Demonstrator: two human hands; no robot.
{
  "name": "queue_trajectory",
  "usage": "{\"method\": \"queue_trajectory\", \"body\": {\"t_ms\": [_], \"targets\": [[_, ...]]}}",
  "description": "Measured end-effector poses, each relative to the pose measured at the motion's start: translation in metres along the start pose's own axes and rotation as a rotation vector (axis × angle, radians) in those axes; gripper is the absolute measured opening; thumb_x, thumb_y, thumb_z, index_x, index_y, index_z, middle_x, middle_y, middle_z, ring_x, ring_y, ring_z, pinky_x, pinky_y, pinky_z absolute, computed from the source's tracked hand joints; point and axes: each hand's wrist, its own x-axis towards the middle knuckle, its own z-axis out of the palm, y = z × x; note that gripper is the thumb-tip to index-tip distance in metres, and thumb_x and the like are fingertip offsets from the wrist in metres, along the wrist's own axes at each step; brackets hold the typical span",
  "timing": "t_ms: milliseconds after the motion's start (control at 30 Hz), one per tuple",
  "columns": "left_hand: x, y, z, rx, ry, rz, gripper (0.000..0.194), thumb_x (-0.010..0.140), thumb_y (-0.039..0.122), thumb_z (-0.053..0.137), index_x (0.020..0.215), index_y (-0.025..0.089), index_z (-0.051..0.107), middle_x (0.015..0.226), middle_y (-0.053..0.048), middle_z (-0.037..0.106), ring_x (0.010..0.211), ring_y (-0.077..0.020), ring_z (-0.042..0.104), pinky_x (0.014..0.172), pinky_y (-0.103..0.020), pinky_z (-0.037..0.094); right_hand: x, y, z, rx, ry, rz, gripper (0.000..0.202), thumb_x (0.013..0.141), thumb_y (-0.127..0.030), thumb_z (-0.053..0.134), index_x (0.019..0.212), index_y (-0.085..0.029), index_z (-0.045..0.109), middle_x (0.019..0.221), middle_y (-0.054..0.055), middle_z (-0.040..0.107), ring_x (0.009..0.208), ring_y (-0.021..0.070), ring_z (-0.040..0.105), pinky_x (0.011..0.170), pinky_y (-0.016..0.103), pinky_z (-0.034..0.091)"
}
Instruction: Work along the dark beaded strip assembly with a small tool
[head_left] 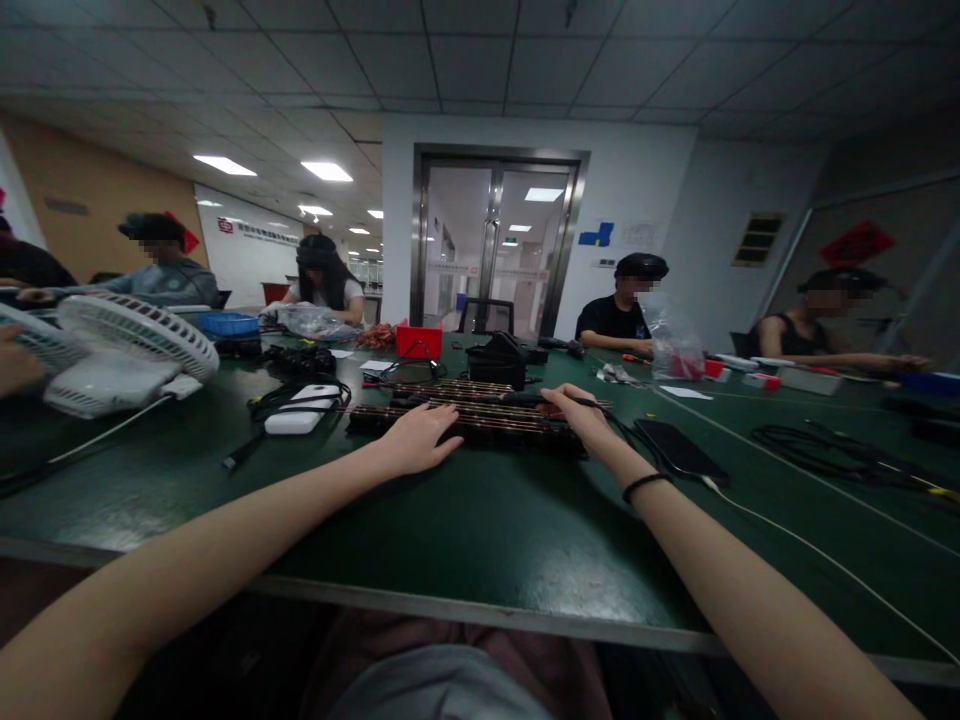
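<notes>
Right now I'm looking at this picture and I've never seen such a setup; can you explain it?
There is no machine here, just a person's two bare hands, filmed by one camera worn on the head, looking forward and down. The left hand rests at a bundle of thin rods. The right hand has a dark, pen-like tool in its grip. The green table also bears a white fan, a white box, a red bin and a black phone. Other people sit around.
</notes>
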Motion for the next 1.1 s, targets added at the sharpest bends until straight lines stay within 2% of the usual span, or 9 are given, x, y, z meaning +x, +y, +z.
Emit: {"method": "queue_trajectory", "body": {"t_ms": [200,433,800,1100], "targets": [[0.0,0.004,-0.001,0.048,0.019,-0.022,0.052,0.103,0.043,0.046,0.141,0.01,0.057,0.152,-0.018,0.051,0.143,-0.029,0.047,0.122,-0.047,0.031,-0.001,0.0,0.001,-0.051,-0.01,-0.035,0.026,0.083,-0.035,0.065,0.061,-0.025,0.056,0.07,0.0,0.073,0.077,0.0206,0.07,0.081,0.034,0.055],[-0.003,0.012,-0.007,0.103,-0.023,-0.066,0.054,0.103,0.043,0.046,0.144,0.008,0.054,0.151,-0.019,0.052,0.146,-0.0306,0.042,0.123,-0.05,0.028,-0.005,-0.004,0.003,-0.072,-0.042,-0.049,0.024,0.084,-0.034,0.064,0.064,-0.025,0.056,0.071,0.0,0.073,0.062,0.0167,0.063,0.064,0.029,0.052],[-0.004,0.015,-0.01,0.11,-0.059,-0.073,0.056,0.103,0.044,0.047,0.146,0.007,0.052,0.152,-0.018,0.05,0.147,-0.0299,0.041,0.123,-0.049,0.028,-0.003,-0.003,0.004,-0.001,-0.06,-0.029,0.023,0.082,-0.033,0.069,0.064,-0.025,0.058,0.07,0.0,0.073,0.066,0.0169,0.067,0.068,0.03,0.054],[-0.003,0.011,-0.004,0.079,0.01,-0.048,0.052,0.101,0.043,0.049,0.142,0.01,0.056,0.148,-0.018,0.056,0.143,-0.0306,0.046,0.121,-0.051,0.031,-0.005,-0.004,0.005,0.005,-0.053,-0.013,0.022,0.082,-0.032,0.068,0.065,-0.025,0.057,0.07,0.0,0.073,0.067,0.0176,0.066,0.068,0.031,0.054]]}}
